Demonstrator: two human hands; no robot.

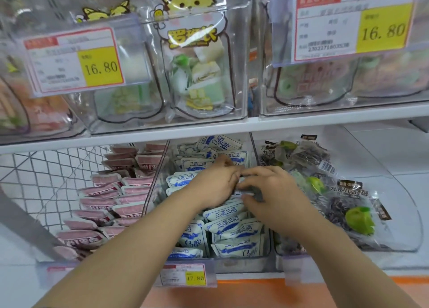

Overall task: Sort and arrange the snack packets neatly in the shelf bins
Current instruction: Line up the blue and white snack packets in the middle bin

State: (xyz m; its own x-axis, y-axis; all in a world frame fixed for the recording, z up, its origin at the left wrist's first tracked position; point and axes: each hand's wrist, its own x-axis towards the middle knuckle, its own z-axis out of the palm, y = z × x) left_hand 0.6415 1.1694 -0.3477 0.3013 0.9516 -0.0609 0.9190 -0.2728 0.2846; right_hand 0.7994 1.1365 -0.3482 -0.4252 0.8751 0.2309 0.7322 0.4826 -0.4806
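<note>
Starting nearest, a price label (183, 275) hangs on the front of the middle bin (241, 261), which is full of blue-and-white packets (234, 235). Above them the left hand (213, 184) and right hand (275, 191) meet, both curled, seemingly pinching a single packet (243, 193), blurred. Pink packets (102, 205) lie left, dark plum packets (348, 205) right. Clear bins (241, 52) stand above.
</note>
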